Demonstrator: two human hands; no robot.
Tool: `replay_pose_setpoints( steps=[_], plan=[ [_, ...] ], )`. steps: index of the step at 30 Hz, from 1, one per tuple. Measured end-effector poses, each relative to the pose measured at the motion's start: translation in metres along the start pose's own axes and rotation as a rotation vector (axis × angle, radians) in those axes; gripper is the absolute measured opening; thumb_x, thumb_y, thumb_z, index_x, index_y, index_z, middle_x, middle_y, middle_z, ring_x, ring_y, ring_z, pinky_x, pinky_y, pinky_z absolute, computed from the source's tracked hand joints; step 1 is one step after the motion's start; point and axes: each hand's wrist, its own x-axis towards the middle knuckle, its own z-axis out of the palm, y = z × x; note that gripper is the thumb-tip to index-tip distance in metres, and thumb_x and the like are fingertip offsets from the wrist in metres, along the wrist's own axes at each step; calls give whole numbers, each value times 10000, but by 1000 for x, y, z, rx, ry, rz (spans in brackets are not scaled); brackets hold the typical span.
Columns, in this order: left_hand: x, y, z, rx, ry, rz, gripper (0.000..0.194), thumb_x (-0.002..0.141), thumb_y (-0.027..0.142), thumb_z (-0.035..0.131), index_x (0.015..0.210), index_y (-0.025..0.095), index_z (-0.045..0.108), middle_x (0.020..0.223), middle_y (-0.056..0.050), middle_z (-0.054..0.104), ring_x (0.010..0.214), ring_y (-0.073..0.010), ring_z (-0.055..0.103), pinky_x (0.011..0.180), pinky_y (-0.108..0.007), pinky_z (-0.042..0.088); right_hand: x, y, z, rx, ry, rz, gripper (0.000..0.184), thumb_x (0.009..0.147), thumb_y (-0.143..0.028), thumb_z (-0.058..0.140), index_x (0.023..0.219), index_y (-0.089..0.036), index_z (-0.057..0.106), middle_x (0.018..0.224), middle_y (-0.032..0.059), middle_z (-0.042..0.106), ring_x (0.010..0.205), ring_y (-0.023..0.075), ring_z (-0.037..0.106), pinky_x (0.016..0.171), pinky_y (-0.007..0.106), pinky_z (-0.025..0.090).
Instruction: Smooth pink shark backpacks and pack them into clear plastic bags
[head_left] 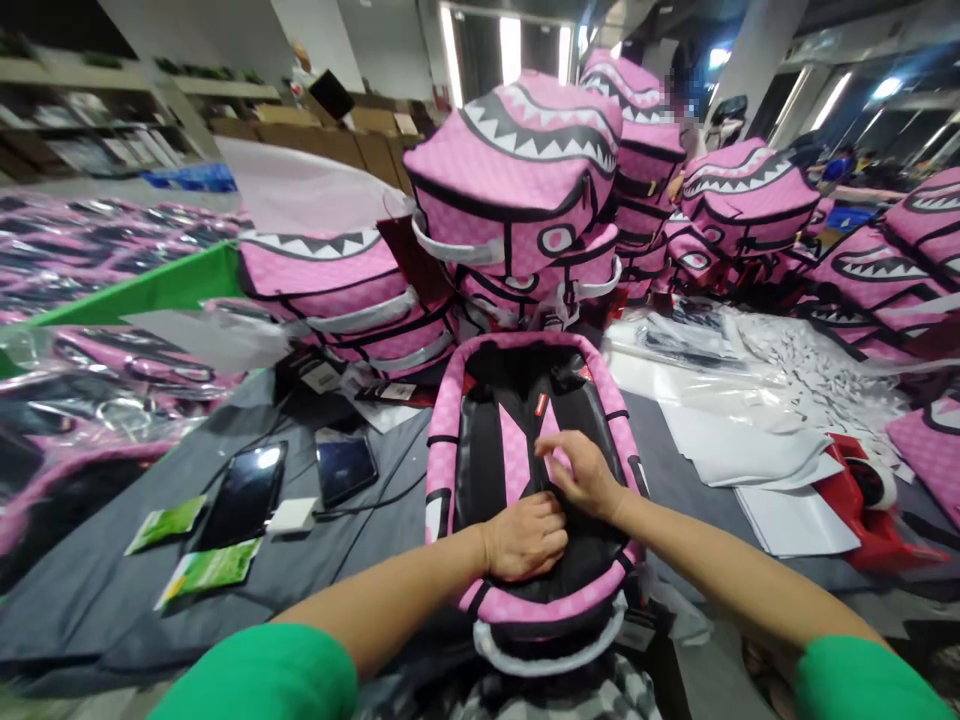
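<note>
Bag stack (517, 180) as barrier beyond backpack (480, 460)

A dark phone (246, 495) lies beside green packets (210, 570) on grey cloth (307, 575).

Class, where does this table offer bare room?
Bare: grey cloth bordered by the cable, left forearm and open pink bag; a strip between bag and white papers. Crowded: behind, stacked pink bags; right, papers and red tape dispenser.

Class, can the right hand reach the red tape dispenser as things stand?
Probably yes: past the pink bag rim, only low white sheets seem to lie between the right hand and the dispenser.
</note>
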Motion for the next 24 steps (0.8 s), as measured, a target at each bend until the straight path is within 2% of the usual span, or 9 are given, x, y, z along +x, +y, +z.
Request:
replay_pose_setpoints(
  steps=[2,4,6,8,14,18,20,22,24],
  plan=[
    [0,-4,-14,20,37,-185,254,946,320,488,981,256,731,994,-69,722,1002,-241,623,1025,-458,482,0,-22,-9,-57,-254,-444,187,960,-310,512,1054,-204,635,839,53,694,855,214,650,819,362,509],
    [0,-13,-25,97,148,-420,409,1000,315,392,1286,208,662,1338,-158,631,1290,-341,520,1132,-613,362,-3,-39,-9,-84,-557,-758,154,911,-351,614,989,-223,647,777,20,680,782,202,632,721,341,486],
    [0,-24,-29,145,201,-684,521,1008,416,420,1485,227,512,1590,-187,401,1481,-455,288,1161,-721,234,-10,-43,0,-81,-754,-781,200,870,-365,695,1004,-225,645,816,3,701,756,180,626,656,313,472],
    [-1,-33,-26,155,166,-862,635,951,557,532,1536,334,432,1680,-142,252,1524,-521,139,1165,-748,182,-19,-33,15,-46,-805,-659,249,857,-336,721,1052,-209,634,897,5,725,776,160,633,658,281,481],
    [2,-44,-18,161,96,-880,696,907,646,570,1536,429,367,1709,-113,178,1523,-539,135,1178,-733,172,-32,8,51,-122,-785,-671,206,895,-341,658,1029,-184,645,894,38,705,773,169,618,690,296,481],
    [-1,-33,-20,166,75,-871,694,917,637,555,1541,406,360,1703,-130,189,1518,-538,158,1187,-711,187,-34,-10,45,-314,-694,-623,215,871,-358,648,1002,-188,665,854,38,689,766,191,600,744,338,500],
    [-10,-15,-13,187,73,-868,699,911,593,589,1543,398,359,1697,-146,201,1513,-542,170,1185,-706,197,-37,-27,34,-371,-568,-608,147,903,-300,581,987,-225,675,880,21,708,781,186,605,776,338,510],
    [-22,8,-2,205,67,-850,701,903,548,617,1540,396,367,1689,-153,219,1509,-541,188,1178,-706,212,-35,-38,21,-397,-366,-568,200,945,-257,501,1039,-253,678,996,22,733,890,185,635,840,333,524],
    [-35,26,5,202,65,-813,696,900,585,600,1535,410,375,1685,-140,241,1503,-536,221,1152,-709,258,-27,-36,10,-454,-133,-351,294,964,-234,474,1195,-234,656,1173,74,717,1087,203,634,973,362,517]
  ],
)
